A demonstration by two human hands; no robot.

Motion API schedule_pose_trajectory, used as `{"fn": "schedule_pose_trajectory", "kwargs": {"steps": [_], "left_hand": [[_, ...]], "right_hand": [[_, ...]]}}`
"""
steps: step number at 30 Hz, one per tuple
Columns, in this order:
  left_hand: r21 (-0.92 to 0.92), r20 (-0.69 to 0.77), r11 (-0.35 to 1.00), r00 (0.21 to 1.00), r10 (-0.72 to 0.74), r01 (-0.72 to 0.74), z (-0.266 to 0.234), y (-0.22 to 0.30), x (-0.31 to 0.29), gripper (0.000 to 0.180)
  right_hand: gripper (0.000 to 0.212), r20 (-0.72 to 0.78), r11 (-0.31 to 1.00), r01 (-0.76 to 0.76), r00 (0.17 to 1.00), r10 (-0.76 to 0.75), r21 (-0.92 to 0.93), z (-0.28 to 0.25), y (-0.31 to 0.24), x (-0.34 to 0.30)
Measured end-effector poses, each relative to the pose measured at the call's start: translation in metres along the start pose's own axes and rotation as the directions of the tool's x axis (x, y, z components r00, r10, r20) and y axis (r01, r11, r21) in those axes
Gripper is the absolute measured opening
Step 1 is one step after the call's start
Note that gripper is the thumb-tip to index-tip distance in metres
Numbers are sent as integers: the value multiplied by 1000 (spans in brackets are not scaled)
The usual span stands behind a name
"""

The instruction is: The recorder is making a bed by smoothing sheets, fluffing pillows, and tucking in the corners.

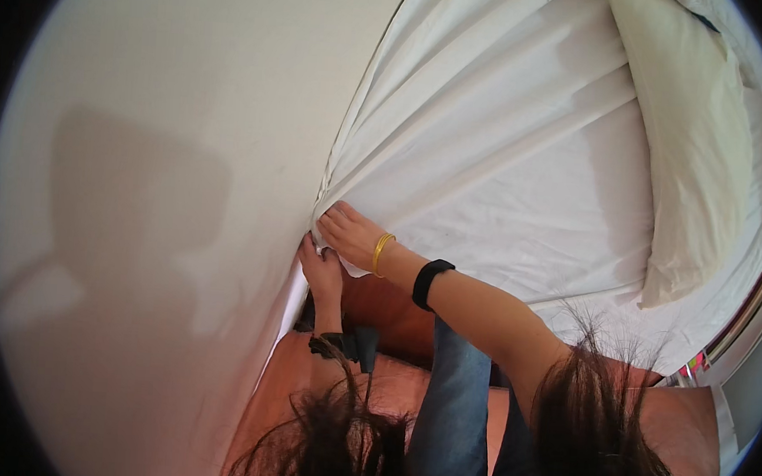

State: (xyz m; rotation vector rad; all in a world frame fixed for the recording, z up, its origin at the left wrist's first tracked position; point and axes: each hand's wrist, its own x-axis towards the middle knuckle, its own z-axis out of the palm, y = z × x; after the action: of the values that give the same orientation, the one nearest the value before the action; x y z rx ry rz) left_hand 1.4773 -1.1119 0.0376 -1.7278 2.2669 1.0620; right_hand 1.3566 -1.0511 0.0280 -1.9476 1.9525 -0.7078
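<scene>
A white bed sheet [524, 186] covers the mattress, and long folds in it fan out from the corner beside the wall. At that corner my left hand [324, 274] pinches the hanging edge of the sheet from below, close against the wall. My right hand [352, 235], with yellow bangles at its wrist, lies just above it on the corner, its fingers curled over the gathered cloth. Part of the right fingertips is hidden in the folds. The two hands are almost touching.
A plain pale wall [164, 68] runs along the bed's left side. A cream pillow [696, 144] lies on the far right of the bed. Reddish-brown wood [385, 312] shows below the mattress, near my jeans-covered leg [453, 408]. Dark hair [596, 426] hangs into the lower view.
</scene>
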Motion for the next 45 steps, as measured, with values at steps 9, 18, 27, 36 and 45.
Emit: {"fn": "schedule_pose_trajectory", "kwargs": {"steps": [9,18,27,36,45], "left_hand": [[-636,218,705,950,-225,313,-3,11,-12,37],[-845,483,30,787,-384,533,28,-15,-44,47],[-638,534,334,711,-457,694,51,13,-79,54],[-586,657,337,675,-336,737,84,14,-119,57],[-679,408,469,821,-399,565,97,10,-145,43]], "right_hand": [[42,473,955,-90,853,220,-283,15,-18,32],[37,92,991,-125,987,129,-52,-3,8,-8],[51,270,958,-210,951,153,198,-47,-10,-229],[40,303,883,-444,830,469,-150,-67,-53,-350],[9,263,860,-493,854,449,132,-50,-41,-365]]}}
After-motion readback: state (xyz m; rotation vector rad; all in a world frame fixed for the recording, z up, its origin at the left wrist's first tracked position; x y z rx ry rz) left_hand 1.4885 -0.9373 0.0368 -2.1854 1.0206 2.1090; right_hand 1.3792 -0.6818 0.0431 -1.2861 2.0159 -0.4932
